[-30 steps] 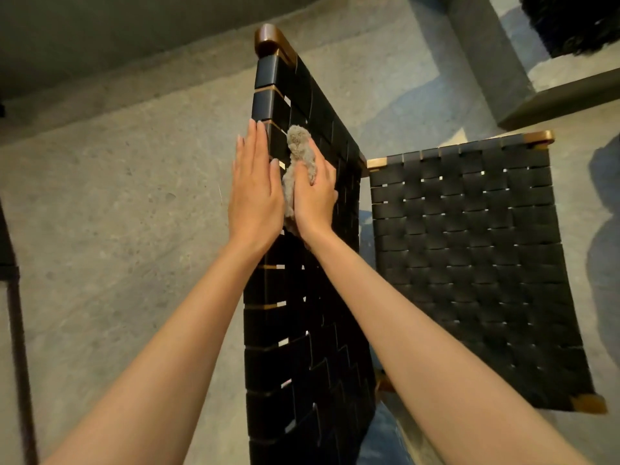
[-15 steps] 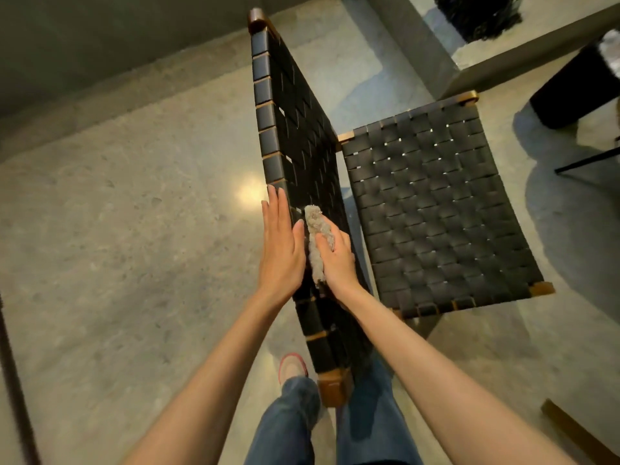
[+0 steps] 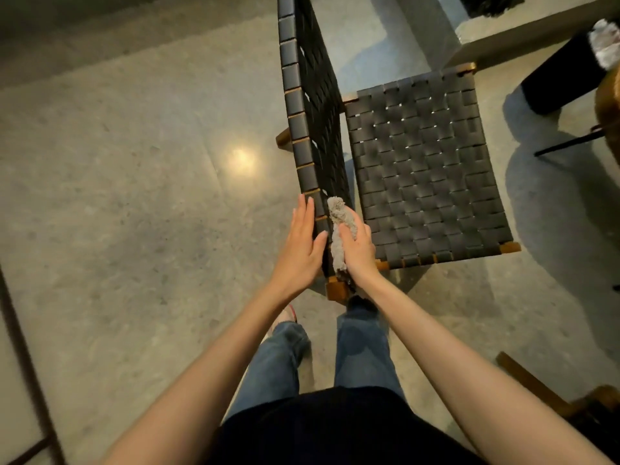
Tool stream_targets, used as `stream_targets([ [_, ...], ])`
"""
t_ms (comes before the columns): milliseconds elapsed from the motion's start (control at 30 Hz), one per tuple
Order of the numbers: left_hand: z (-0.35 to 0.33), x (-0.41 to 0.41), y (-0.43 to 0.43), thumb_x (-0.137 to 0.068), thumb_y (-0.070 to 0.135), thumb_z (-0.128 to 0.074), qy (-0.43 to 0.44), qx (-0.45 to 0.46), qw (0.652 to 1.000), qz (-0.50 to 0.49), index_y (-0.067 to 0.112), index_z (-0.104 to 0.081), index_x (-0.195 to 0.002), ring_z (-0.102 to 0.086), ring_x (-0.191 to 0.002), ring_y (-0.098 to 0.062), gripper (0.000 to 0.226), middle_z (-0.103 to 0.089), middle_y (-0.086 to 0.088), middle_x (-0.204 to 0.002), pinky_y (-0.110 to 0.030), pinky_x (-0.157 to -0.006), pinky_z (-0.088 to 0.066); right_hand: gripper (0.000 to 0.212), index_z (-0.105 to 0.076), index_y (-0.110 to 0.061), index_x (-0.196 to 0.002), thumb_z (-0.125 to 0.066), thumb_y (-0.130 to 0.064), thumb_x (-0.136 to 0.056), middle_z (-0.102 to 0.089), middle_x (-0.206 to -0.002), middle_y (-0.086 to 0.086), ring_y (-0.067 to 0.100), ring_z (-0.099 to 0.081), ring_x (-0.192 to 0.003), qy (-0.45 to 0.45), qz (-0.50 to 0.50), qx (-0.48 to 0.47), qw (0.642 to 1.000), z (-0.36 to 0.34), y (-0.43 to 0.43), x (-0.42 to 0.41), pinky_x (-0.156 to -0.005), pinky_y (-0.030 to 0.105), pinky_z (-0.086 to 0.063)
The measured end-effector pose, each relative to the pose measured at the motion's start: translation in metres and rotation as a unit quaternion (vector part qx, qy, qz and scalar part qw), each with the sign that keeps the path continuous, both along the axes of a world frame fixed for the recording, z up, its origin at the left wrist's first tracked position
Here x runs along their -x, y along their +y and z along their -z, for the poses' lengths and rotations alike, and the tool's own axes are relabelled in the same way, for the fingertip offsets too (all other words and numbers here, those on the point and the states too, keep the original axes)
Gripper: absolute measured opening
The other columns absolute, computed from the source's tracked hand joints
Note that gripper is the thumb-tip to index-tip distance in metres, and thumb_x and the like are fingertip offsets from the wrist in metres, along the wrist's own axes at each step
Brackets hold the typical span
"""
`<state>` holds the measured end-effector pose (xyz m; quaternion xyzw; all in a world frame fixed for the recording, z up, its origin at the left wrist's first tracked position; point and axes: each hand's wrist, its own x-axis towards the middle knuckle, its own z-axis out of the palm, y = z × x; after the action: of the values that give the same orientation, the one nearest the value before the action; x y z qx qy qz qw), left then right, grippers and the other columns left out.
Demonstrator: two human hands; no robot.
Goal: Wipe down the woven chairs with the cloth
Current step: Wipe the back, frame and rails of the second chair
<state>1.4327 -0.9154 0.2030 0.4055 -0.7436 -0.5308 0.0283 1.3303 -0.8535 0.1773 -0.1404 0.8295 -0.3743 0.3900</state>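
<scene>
Near the 6 o'clock end of the woven backrest [image 3: 313, 105], just short of the wooden corner post [image 3: 336, 289], both hands bracketed the panel, which was seen edge-on from above. The left hand [image 3: 302, 245] lay flat on the outer face at 9 o'clock, fingers straight and together, holding nothing. It appeared to act as a brace. The right hand [image 3: 360, 246] sat on the inner face at 3 o'clock, thumb and fingers curled around the grey cloth [image 3: 338, 229] and holding it against the straps. The cloth was bunched into a narrow roll, its long axis parallel to the backrest, with a tuft protruding past the fingertips toward 12 o'clock. The backrest's own long axis ran from 6 to roughly 12 o'clock, away from the person, and nearly all of its length lay beyond the hands in that direction. The woven seat [image 3: 426, 169] spread out at 3 o'clock of the panel, touched by neither hand. Judged from this layout, the right hand was the working hand and the nearer one to the seat — a next stroke would run along the 6-to-12 axis, or turn toward 3 o'clock onto the seat.
</scene>
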Motion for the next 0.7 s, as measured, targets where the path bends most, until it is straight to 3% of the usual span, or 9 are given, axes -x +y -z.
stream_targets([
  [233,-0.005,-0.016,0.046,-0.100,0.035,-0.041,0.033,-0.073,0.992,-0.093,0.029,-0.007,-0.151,0.004,-0.142,-0.001,0.062,-0.002,0.017,-0.156,-0.030,-0.117,-0.008,0.040,-0.034,-0.028,-0.143,-0.035,-0.030,-0.103,-0.036,-0.142,0.007,0.025,-0.037,-0.131,0.012,-0.048,0.028,0.998,-0.001,0.006,0.005,-0.113,0.051,-0.025],
  [367,0.001,-0.001,0.083,-0.100,0.025,-0.043,0.066,-0.088,0.958,-0.266,0.029,-0.019,-0.149,-0.025,-0.141,-0.008,0.054,-0.027,0.007,-0.154,-0.041,-0.115,-0.028,0.042,-0.026,-0.029,-0.145,-0.034,-0.031,-0.103,-0.032,-0.142,0.006,0.022,-0.033,-0.131,0.033,-0.147,0.058,0.987,0.003,0.014,0.015,-0.114,0.048,-0.021],
  [500,0.004,0.033,0.118,-0.101,0.026,-0.040,0.091,-0.077,0.872,-0.476,0.026,-0.038,-0.143,-0.041,-0.131,-0.004,0.042,-0.045,0.007,-0.143,-0.031,-0.110,-0.036,0.049,-0.018,-0.026,-0.149,-0.033,-0.033,-0.103,-0.025,-0.149,0.006,0.020,-0.024,-0.136,0.029,-0.233,0.102,0.967,0.009,0.022,0.028,-0.108,0.026,-0.009],
  [567,0.003,0.050,0.129,-0.100,0.028,-0.044,0.099,-0.064,0.816,-0.566,0.026,-0.045,-0.139,-0.043,-0.129,-0.004,0.039,-0.047,0.013,-0.137,-0.019,-0.107,-0.036,0.051,-0.015,-0.024,-0.150,-0.032,-0.032,-0.103,-0.020,-0.154,0.003,0.012,-0.017,-0.139,0.026,-0.277,0.118,0.953,0.010,0.024,0.033,-0.107,0.025,-0.002],
  [700,0.007,0.073,0.147,-0.097,0.028,-0.049,0.132,-0.034,0.739,-0.659,0.029,-0.048,-0.134,-0.045,-0.127,-0.007,0.037,-0.050,0.005,-0.138,-0.016,-0.101,-0.039,0.057,-0.010,-0.024,-0.151,-0.031,-0.038,-0.100,-0.013,-0.158,-0.002,-0.007,-0.009,-0.131,0.036,-0.361,0.181,0.914,0.014,0.030,0.046,-0.106,0.022,0.006],
])
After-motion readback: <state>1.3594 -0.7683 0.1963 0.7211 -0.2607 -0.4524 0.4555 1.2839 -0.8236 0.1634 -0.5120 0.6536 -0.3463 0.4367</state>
